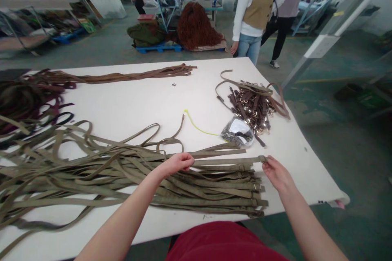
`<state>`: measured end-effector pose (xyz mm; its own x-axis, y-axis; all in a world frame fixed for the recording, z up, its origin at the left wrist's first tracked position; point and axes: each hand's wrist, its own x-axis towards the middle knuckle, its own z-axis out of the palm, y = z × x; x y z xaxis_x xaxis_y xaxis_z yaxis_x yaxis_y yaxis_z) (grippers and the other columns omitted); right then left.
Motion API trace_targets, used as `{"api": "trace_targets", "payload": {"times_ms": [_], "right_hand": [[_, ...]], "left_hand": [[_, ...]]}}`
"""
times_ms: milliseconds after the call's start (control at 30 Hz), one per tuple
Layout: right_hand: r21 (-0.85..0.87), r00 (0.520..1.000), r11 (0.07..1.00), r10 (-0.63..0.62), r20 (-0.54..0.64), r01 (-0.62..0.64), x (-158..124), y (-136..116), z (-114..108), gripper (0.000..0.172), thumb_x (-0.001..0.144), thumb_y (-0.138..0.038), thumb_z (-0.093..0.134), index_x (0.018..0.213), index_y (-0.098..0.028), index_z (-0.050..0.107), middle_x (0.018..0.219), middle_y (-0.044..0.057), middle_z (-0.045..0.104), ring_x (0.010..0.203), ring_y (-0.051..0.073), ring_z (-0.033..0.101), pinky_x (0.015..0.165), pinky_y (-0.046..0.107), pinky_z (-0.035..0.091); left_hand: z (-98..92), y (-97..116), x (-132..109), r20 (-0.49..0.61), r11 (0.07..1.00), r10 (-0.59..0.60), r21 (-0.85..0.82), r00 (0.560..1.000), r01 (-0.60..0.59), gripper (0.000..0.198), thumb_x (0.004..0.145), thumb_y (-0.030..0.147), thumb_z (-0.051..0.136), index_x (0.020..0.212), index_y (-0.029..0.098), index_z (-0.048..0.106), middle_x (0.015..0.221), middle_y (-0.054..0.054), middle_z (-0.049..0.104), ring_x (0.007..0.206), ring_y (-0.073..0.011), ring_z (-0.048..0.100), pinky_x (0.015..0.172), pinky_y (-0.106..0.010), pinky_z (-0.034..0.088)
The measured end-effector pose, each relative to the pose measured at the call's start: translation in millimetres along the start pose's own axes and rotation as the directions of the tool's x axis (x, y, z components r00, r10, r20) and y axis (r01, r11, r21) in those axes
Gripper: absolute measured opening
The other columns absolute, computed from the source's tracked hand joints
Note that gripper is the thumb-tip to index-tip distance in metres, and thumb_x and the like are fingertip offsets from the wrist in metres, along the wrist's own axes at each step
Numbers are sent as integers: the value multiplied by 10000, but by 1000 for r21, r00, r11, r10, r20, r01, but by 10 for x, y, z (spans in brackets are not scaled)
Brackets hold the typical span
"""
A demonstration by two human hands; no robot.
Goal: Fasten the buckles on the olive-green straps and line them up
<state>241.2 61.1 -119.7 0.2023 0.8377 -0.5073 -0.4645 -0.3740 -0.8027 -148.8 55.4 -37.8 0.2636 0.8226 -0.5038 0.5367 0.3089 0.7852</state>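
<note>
Many olive-green fabric straps (196, 187) lie side by side in a long bundle across the near part of the white table (137, 108), with small metal buckles at their right ends. My left hand (177, 164) rests over the top of the bundle, its fingers curled down; whether it grips a strap is hidden. My right hand (277, 174) pinches the buckle end of one olive strap (232, 161) at the bundle's right edge. Just beyond them lie a clear plastic bag (237, 132) of dark pieces and a thin yellow cord (196, 124).
A heap of brown straps with metal hardware (252, 104) sits on the table's right side. Long brown straps (122, 76) and dark maroon straps (24, 100) lie behind and left. Two people (252, 8) stand past the far edge, near a pallet and shelving.
</note>
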Motion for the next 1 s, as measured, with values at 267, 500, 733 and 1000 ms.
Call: {"api": "trace_targets", "payload": {"times_ms": [267, 500, 733, 1000], "right_hand": [[-206, 976, 963, -197, -90, 175, -106, -79, 8, 258, 605, -277, 653, 838, -198, 574, 864, 6, 589, 704, 93, 522, 580, 207, 424], [-29, 972, 972, -233, -15, 233, -240, -113, 36, 283, 657, -313, 615, 897, -232, 489, 1053, 37, 570, 702, 92, 547, 611, 237, 419], [2, 966, 966, -259, -15, 259, -284, -252, -125, 263, 659, -310, 605, 877, -224, 485, 943, 37, 609, 733, 115, 559, 642, 264, 431], [45, 929, 928, -371, 8, 370, -371, -449, -325, 149, 629, -205, 569, 762, -198, 503, 762, -2, 603, 631, 95, 518, 553, 224, 399]], "left_hand": [[256, -48, -146, -257, 675, 508, 711, 822, -195, 169, 771, 164, 390, 781, 189, 556, 1015, -69, 569, 923, -182, 501, 795, -304, 381], [361, -57, -207, -219, 508, 657, 836, 722, -209, 166, 798, 169, 412, 751, 187, 570, 970, -64, 596, 919, -177, 507, 807, -314, 383], [537, 85, -237, -209, 466, 695, 860, 688, -209, 133, 783, 150, 441, 739, 184, 562, 932, -48, 601, 897, -165, 507, 812, -323, 375], [769, 190, -249, -212, 415, 735, 892, 644, -180, 95, 775, 156, 460, 740, 192, 540, 911, -18, 592, 870, -144, 518, 802, -310, 380]]}}
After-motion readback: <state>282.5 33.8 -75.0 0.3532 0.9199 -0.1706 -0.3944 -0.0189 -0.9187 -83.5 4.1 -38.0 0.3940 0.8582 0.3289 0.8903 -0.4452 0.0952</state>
